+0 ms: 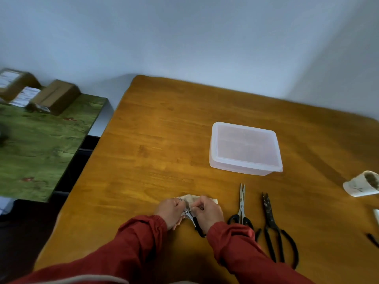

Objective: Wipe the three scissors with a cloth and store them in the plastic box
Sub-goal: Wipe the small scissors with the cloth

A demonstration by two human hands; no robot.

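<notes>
Nearer than the plastic box (245, 148) and to its left, the left hand (171, 210) and right hand (207, 212) curl their fingers tight on a crumpled beige cloth (189, 198) wrapped round the black-handled scissors (189, 215). Slim steel scissors (242, 206) and dark, rusty shears (272, 226) lie flat just before the box. The box is frosted, round-cornered and lidded, its contents unclear. Bare wooden table (164, 130) spreads to its left.
</notes>
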